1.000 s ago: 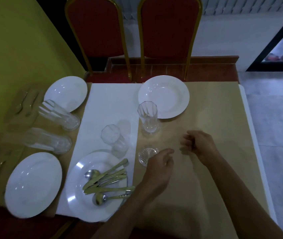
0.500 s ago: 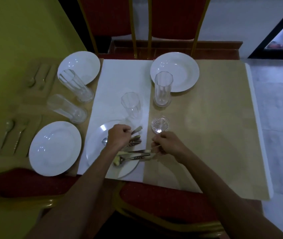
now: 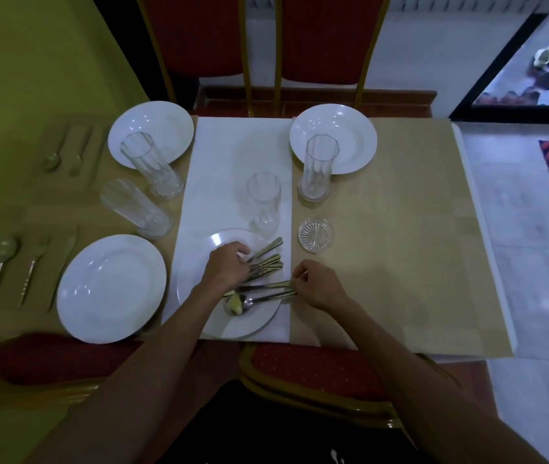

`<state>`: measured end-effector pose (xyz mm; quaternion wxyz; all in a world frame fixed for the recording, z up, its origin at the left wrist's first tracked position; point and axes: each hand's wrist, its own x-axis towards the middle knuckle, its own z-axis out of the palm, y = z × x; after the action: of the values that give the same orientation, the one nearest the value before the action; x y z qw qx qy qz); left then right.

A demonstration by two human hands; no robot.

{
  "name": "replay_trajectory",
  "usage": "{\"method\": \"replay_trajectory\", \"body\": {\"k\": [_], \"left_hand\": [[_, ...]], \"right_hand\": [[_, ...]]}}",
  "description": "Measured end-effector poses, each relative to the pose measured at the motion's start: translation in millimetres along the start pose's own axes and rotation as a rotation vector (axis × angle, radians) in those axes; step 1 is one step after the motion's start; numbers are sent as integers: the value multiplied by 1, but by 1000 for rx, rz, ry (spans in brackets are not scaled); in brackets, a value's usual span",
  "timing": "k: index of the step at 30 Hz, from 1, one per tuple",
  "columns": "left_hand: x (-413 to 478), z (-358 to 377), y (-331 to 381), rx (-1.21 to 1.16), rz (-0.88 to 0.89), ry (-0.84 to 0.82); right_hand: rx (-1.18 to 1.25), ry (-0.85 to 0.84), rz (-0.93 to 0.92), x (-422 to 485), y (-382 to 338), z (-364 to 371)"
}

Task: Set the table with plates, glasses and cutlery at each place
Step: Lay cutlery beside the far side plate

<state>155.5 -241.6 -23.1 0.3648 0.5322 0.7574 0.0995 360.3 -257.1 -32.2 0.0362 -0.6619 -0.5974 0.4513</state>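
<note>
Well, right hand [image 3: 318,287] pinches cutlery [image 3: 266,288] (on plate [image 3: 253,324]).

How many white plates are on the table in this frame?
4. The far-left plate, the far-right plate, the near-left plate, and the near-centre plate carrying the cutlery. None appears hidden.

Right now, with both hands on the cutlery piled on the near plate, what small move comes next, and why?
Probably draw the few steel cutlery pieces that the fingers of the right hand pinch clear of the pile, while the left hand lies over the rest on the round white plate. The tan mat right of that plate shows no cutlery yet.
</note>
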Motion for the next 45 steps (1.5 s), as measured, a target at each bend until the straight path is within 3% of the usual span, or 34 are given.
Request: {"method": "replay_trajectory", "body": {"k": [4, 13, 19, 25, 31, 39, 45], "left_hand": [[-10, -1, -3, 40, 64, -28], [-21, 5, -7, 67, 209, -17], [-27, 9, -16, 98, 274, -75], [-49, 39, -20, 175, 356, -140], [-53, 50, 4, 206, 428, -23], [-33, 49, 80, 203, 588, -16], [-16, 62, 145, 268, 629, -103]], "right_hand": [[-80, -7, -27, 0, -1, 2], [27, 37, 38, 5, 1, 0], [-47, -82, 93, 0, -1, 2], [239, -36, 199, -10, 6, -6], [501, -73, 194, -33, 0, -38], [777, 112, 135, -34, 8, -86], [888, 206, 74, -34, 33, -129]]}}
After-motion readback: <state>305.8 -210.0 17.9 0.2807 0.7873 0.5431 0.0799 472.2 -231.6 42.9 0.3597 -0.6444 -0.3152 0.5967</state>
